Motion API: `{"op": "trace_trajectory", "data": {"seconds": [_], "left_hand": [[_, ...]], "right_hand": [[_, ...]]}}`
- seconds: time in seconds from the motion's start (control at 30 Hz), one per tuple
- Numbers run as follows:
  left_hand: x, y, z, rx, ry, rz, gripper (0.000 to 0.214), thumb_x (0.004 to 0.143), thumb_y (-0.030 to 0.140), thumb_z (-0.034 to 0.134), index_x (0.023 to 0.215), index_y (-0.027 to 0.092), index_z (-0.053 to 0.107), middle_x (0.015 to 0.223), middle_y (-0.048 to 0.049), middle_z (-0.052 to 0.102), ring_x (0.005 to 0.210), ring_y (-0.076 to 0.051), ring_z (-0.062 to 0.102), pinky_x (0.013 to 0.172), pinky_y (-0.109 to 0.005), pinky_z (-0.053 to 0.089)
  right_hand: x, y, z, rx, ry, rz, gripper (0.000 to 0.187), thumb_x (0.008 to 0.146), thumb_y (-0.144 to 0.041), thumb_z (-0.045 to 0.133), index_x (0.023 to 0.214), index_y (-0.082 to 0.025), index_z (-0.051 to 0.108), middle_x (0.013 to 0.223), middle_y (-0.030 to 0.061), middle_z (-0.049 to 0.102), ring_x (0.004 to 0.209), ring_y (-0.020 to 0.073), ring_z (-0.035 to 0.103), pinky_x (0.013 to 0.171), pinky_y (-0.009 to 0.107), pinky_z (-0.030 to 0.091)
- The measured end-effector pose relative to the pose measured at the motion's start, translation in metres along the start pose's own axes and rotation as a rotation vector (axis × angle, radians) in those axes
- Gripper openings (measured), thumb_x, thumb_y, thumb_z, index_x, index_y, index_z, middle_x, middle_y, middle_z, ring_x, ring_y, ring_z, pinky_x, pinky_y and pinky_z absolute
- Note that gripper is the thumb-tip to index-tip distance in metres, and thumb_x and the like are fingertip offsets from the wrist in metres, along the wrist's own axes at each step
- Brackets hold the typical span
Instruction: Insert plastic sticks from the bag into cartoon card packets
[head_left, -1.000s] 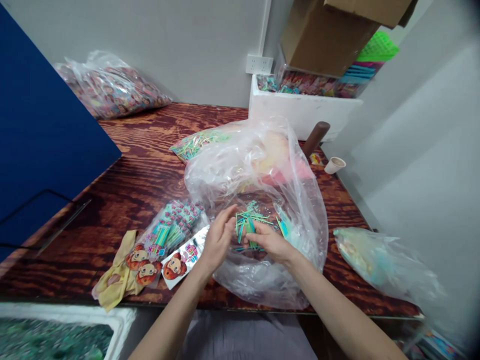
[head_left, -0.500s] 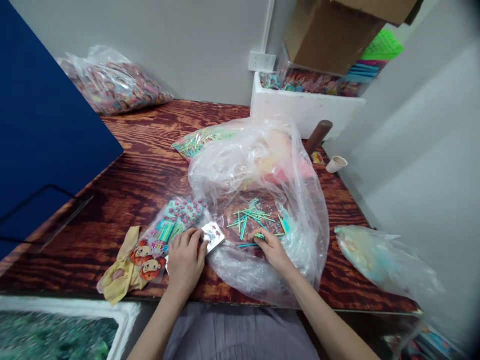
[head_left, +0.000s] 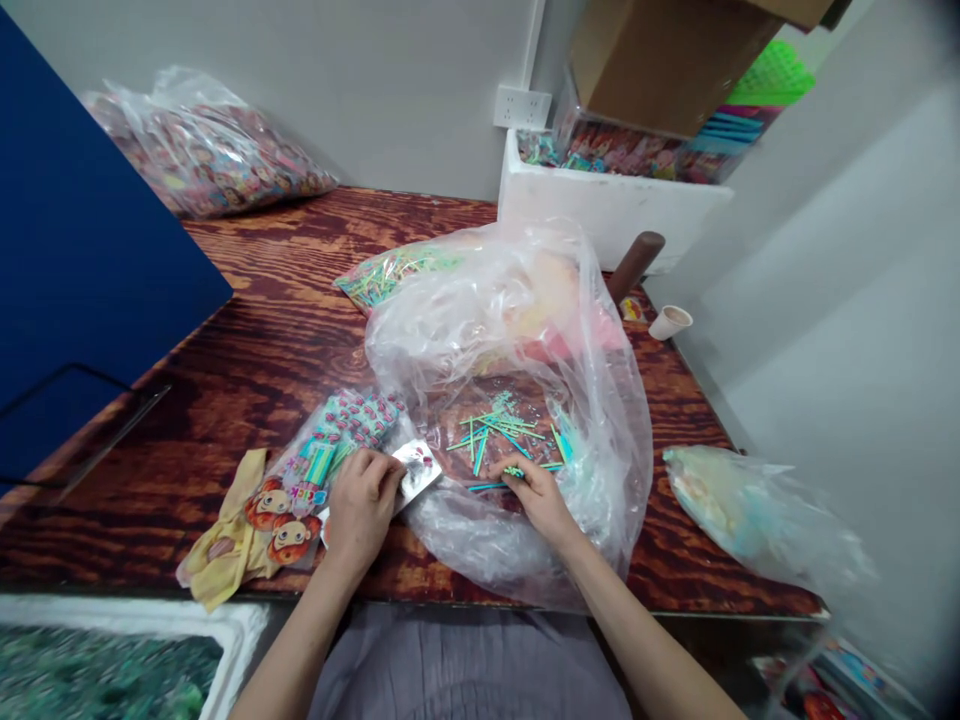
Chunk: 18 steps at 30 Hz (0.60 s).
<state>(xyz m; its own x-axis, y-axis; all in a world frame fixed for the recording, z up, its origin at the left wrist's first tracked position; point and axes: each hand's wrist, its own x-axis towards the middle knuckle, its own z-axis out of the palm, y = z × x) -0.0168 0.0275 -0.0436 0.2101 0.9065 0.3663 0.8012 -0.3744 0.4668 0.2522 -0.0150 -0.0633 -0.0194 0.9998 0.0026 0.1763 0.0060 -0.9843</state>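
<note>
My left hand [head_left: 364,508] is closed at a silver foil packet [head_left: 418,470], its fingers bunched on the packet's near part. The packet's far end, with small red prints, sticks out to the right. My right hand [head_left: 538,498] grips a small bundle of thin green and blue sticks [head_left: 514,471], whose ends show at the fingertips. More loose sticks [head_left: 487,437] and small crumbs lie in the opening of a large clear plastic bag [head_left: 472,560], just beyond that hand. Left of my left hand is a printed bag [head_left: 289,520] with red-haired cartoon figures, green sticks showing in it.
Beside the printed bag lies a yellow cloth-like piece [head_left: 225,550]. A brown cylinder [head_left: 636,266], a paper cup [head_left: 670,322] and a white foam box [head_left: 607,205] stand at the back right. Another plastic bag [head_left: 735,510] rests at the right edge. A blue panel [head_left: 90,230] borders the left.
My left hand's fingers have drawn together at the foil packet. My right hand keeps its bundle in nearly the same place. The whole view has shifted slightly.
</note>
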Motion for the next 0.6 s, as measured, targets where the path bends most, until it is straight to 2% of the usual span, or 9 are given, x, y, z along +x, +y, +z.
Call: {"op": "trace_trajectory", "data": {"seconds": [0.2,0.37,0.5,0.6], "left_hand": [[0.000,-0.007,0.002,0.011,0.017,0.095,0.022,0.096,0.029,0.049,0.083,0.020,0.065,0.084,-0.0059,0.062,0.082,-0.021,0.057,0.074,-0.033,0.045],[-0.001,-0.011,0.004,0.013,-0.028,0.091,0.026,0.097,0.027,0.045,0.092,0.020,0.069,0.086,-0.0075,0.065,0.083,-0.022,0.060,0.074,-0.033,0.047],[-0.001,-0.011,-0.002,-0.044,-0.025,0.062,0.030,0.098,0.026,0.041,0.109,0.022,0.068,0.103,-0.0095,0.068,0.097,-0.023,0.063,0.084,-0.036,0.050],[0.000,-0.007,-0.014,-0.086,0.036,0.025,0.030,0.098,0.027,0.042,0.116,0.024,0.066,0.112,-0.0081,0.068,0.102,-0.022,0.064,0.088,-0.035,0.050]], "right_hand": [[-0.001,-0.005,-0.001,-0.016,-0.017,-0.055,0.020,0.090,-0.018,0.053,0.092,-0.024,0.072,0.098,0.0050,0.073,0.097,0.0215,0.065,0.092,0.036,0.048],[-0.001,-0.005,-0.001,-0.008,-0.018,-0.057,0.022,0.089,-0.017,0.053,0.094,-0.024,0.073,0.099,0.0053,0.073,0.098,0.0218,0.065,0.094,0.038,0.048],[-0.002,-0.002,-0.001,-0.010,-0.019,-0.053,0.022,0.090,-0.017,0.053,0.095,-0.025,0.074,0.099,0.0045,0.073,0.099,0.0218,0.066,0.096,0.038,0.047],[-0.002,0.000,-0.001,0.010,-0.016,-0.055,0.021,0.090,-0.019,0.054,0.095,-0.025,0.073,0.099,0.0045,0.073,0.098,0.0219,0.066,0.095,0.037,0.047]]}}
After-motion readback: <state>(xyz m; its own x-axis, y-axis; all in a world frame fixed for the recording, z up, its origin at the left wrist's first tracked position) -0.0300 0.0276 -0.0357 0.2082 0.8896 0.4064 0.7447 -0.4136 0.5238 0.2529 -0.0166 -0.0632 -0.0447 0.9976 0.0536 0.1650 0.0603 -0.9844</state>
